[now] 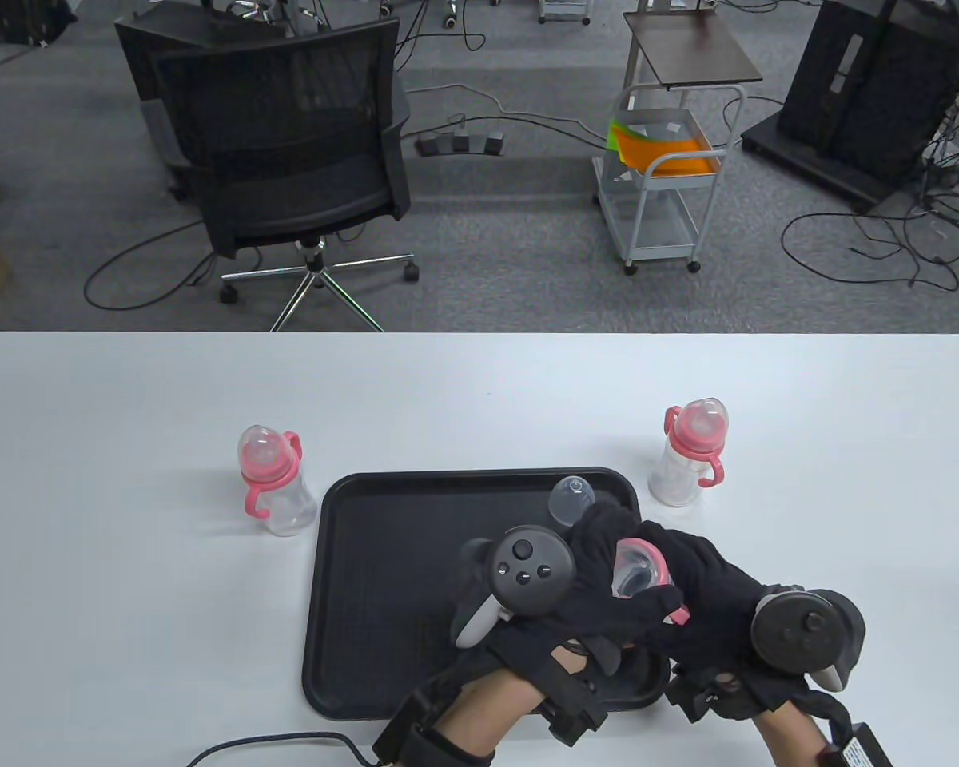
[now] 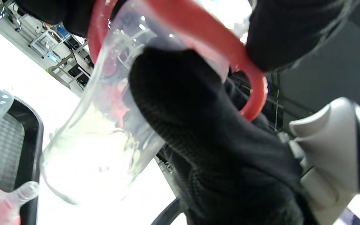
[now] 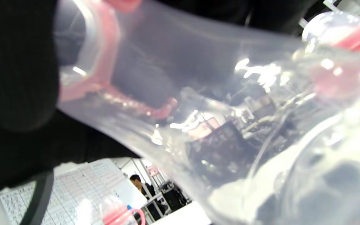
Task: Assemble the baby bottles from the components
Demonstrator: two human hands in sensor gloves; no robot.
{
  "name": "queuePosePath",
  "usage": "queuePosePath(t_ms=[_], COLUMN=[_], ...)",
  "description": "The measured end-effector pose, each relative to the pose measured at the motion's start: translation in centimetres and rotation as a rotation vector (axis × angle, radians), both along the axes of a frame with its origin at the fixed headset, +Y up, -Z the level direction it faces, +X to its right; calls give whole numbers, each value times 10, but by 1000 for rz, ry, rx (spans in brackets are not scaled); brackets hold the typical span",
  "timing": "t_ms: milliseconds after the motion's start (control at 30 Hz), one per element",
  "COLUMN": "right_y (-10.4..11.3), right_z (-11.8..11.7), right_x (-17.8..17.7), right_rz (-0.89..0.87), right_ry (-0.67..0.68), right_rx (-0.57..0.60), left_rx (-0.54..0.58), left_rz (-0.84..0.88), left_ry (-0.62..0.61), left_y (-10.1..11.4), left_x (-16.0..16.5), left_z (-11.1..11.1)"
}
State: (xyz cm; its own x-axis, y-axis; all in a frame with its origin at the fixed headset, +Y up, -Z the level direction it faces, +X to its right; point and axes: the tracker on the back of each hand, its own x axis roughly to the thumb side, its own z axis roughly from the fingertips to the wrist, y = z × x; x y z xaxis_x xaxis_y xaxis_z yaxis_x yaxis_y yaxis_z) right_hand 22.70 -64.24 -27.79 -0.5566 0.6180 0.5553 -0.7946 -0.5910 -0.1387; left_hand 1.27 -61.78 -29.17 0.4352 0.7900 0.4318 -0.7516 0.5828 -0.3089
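While gripped by left hand and right hand above the tray, bottle mid-assembly; probably needing the clear cap next.

Two assembled bottles stood upright on the counter, one left and one right of the black tray. A clear cap lay in the tray. A third bottle body with pink collar was held above the tray.
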Motion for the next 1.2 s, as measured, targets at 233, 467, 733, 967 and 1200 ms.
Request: queuePosePath(t_ms=[233,467,733,967,1200], right_y=[-1,3,7,8,10], right_z=[-2,1,4,-1,-7], right_x=[-1,5,7,18,47], right_rz=[-102,-120,-17,-64,-170], right_ry=[73,87,44,22,-25], right_rx=[-60,-23,62,44,23], left_rx=[-18,-96,-94,-148,-114], left_rz=[165,121,124,246,242], left_ry=[-23,-40,-54,-159,79], left_y=[-12,-10,-20,-26,-32], left_x=[0,11,15,3,-29], left_z=[-1,1,-3,-7,-15])
